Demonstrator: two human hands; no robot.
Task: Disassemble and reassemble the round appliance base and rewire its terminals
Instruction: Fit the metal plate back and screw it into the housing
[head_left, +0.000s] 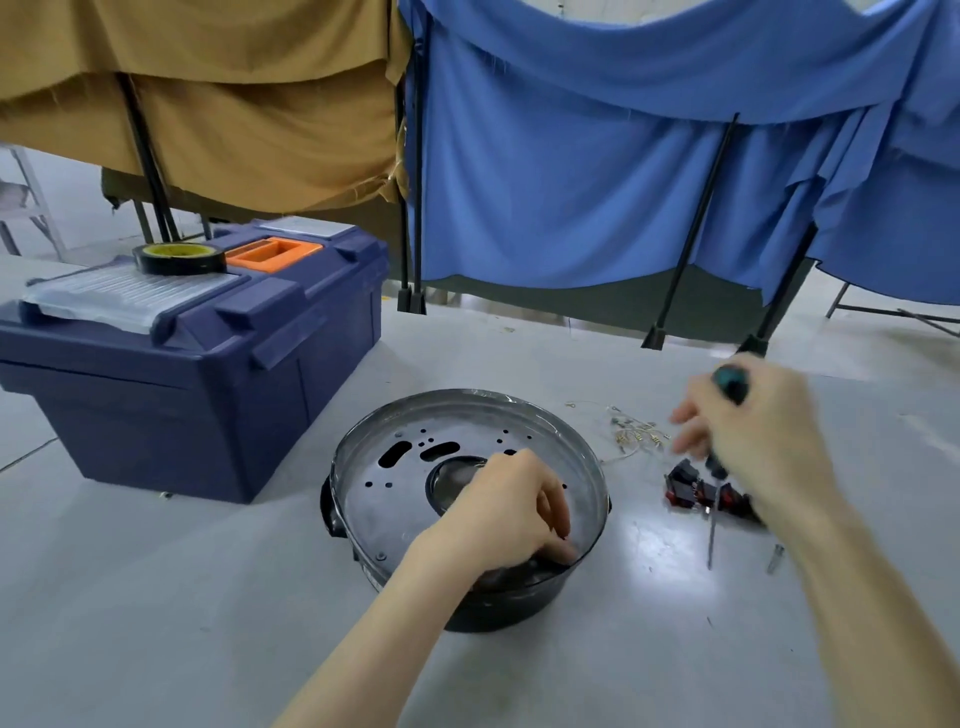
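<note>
The round black appliance base (410, 467) sits on the grey table, its perforated metal plate facing up with slots and a central hole. My left hand (511, 512) reaches into its near right side, fingers curled down against the rim; what they touch is hidden. My right hand (756, 434) grips a screwdriver (719, 478) by its teal-and-black handle, shaft pointing down at the table to the right of the base. Black and red switch parts (696, 491) lie under that hand. Loose thin wires with small terminals (636, 434) lie behind them.
A dark blue toolbox (208, 358) with an orange handle stands at the left, a roll of black tape (179, 258) on its lid. A small metal bit (775, 557) lies at the right. Tan and blue cloths hang on black stands behind the table.
</note>
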